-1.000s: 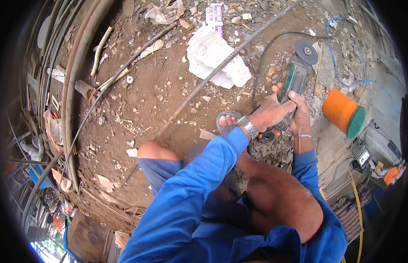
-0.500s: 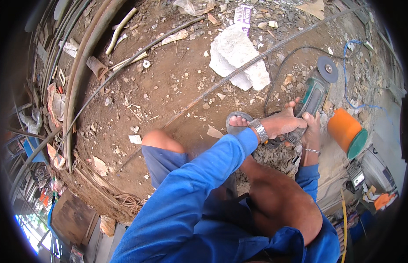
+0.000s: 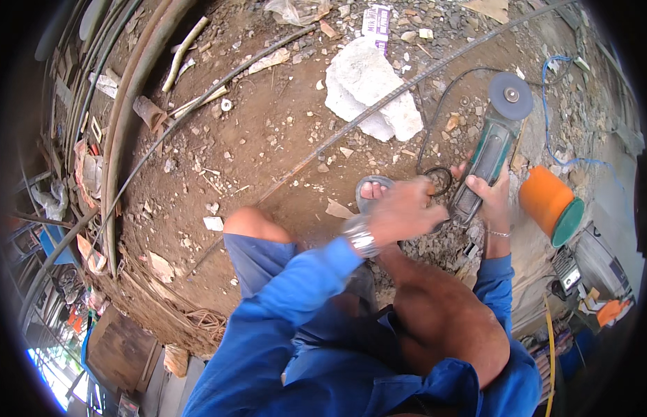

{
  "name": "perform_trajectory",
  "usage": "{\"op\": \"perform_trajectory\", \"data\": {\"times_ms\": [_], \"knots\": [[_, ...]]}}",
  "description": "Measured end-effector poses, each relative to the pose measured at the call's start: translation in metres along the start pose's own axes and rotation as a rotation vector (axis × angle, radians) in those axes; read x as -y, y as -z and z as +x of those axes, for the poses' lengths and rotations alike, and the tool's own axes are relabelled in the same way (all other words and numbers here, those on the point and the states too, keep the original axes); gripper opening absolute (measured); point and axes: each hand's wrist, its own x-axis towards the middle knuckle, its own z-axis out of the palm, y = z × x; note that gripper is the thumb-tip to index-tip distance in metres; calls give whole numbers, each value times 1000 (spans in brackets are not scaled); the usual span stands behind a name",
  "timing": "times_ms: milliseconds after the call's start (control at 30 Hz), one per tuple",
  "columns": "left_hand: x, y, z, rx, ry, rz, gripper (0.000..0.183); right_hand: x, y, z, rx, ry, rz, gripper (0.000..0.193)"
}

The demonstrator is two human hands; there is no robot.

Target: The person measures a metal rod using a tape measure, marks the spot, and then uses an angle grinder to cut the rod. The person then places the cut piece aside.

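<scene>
I am seeing one grinder (image 3: 492, 149), one disc (image 3: 510, 96). Right hand (image 3: 492, 198) is gripping its body; left hand (image 3: 405, 208) is closing on its cord (image 3: 435, 128) beside one rebar (image 3: 379, 108).

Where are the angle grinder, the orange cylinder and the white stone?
angle grinder (image 3: 492, 149), head view, on its green body.
orange cylinder (image 3: 544, 197), head view, on its orange side.
white stone (image 3: 365, 83), head view, on its top face.

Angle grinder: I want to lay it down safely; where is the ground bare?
Barest: the brown dirt between the long steel rod and the curved pipes. Crowded: rubble under the hands, and around the white stone, black cord and orange cylinder.
</scene>
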Motion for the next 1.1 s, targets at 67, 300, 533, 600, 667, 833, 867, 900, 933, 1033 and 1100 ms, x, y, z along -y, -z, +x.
{"op": "perform_trajectory", "data": {"times_ms": [67,300,533,600,667,833,867,900,933,1033,1100], "knots": [[39,26,-18,-477,-214,132,27,18,21,0,-20,-6,-145,70],[171,136,-28,-111,79,-19,28,59,36,17,43,231,-749,104],[203,120,-16,-381,-163,296,29,72,17,31,100,370,-889,110],[188,111,-19,-457,-93,389,26,72,11,32,125,371,-893,110],[176,104,-23,-513,-44,472,24,77,4,30,146,392,-914,109],[166,96,-26,-575,20,589,24,79,-2,31,210,413,-1011,109],[166,96,-26,-581,15,593,24,80,-5,32,223,400,-1011,109],[166,95,-25,-587,11,597,24,79,-5,34,223,434,-1045,109],[166,95,-25,-593,7,600,24,77,-4,36,223,467,-1079,109],[165,91,-22,-614,12,620,24,79,-11,41,249,504,-1083,107],[164,91,-25,-638,12,629,24,78,-16,41,272,527,-1093,107]]}}
